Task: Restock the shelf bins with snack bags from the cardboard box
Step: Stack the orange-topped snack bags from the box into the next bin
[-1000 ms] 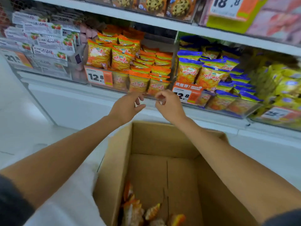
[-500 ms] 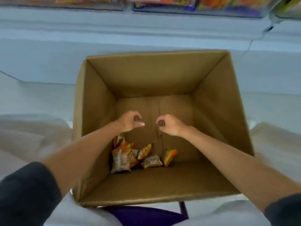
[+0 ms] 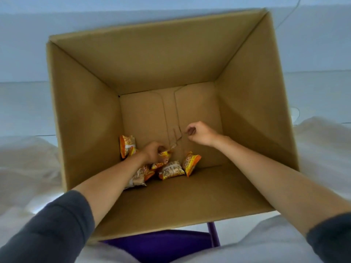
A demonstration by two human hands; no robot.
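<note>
Head view: the cardboard box stands open and is seen from above, with both forearms reaching down into it. The left hand is low at the box floor. Its fingers are curled round a small orange-and-yellow snack bag and grasp it. An upright bag leans against the box's left wall, just left of those fingers. A flat bag lies on the floor just nearer the person than the fingers, and a tilted bag stands on edge to their right. A further bag lies partly under the left forearm. The right hand is over bare box floor, to the right of the left fingers and apart from them. Its own fingers are clenched, with nothing seen in them and no bag touching them. A dark sleeve covers the left upper arm. A purple seat shows beneath the box's near edge, with pale cloth on either side.
</note>
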